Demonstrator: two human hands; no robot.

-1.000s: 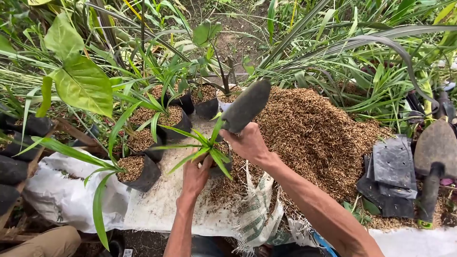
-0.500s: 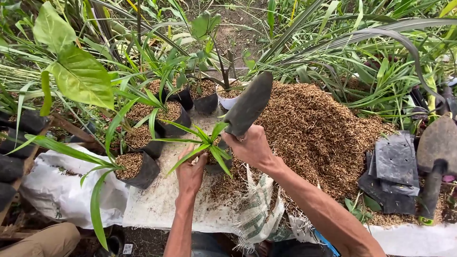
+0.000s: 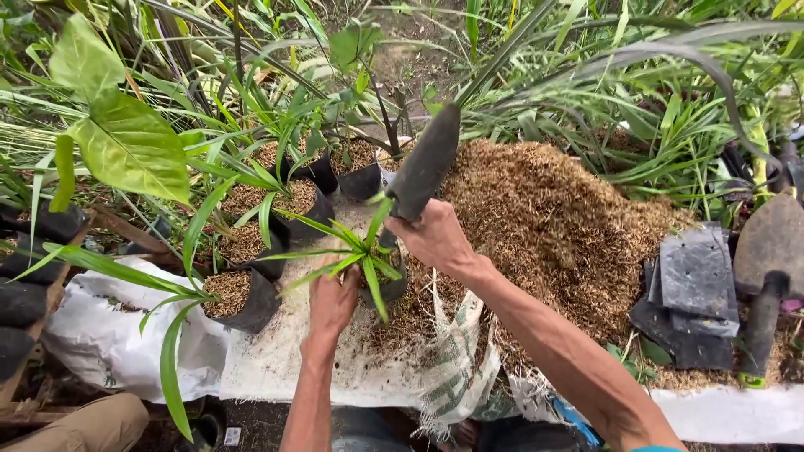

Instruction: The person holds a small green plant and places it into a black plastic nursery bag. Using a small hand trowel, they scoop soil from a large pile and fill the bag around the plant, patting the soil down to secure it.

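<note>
- My right hand (image 3: 435, 237) is clamped around the handle of a dark trowel (image 3: 425, 162), blade tipped up and away, so it stays clear of the seedling's leaves, as I read it.
- My left hand (image 3: 332, 299) cups the near side of a small black grow bag (image 3: 390, 286); the fingers look wrapped against it, though the leaves hide how tightly. I judge the grip is there to keep the soft bag upright.
- The seedling (image 3: 362, 255) stands in that bag, its narrow green leaves fanning out over my left hand.
- The bag sits on a white woven sack (image 3: 276, 356) spread on the ground, just beside the heap of brown husk mix (image 3: 544, 226), close enough to scoop from.
- Filled bags with seedlings (image 3: 243, 293) stand in a cluster to the left, well away from the heap.
- A stack of flat empty black bags (image 3: 691, 301) and a second trowel (image 3: 766, 276) lie to the right.
</note>
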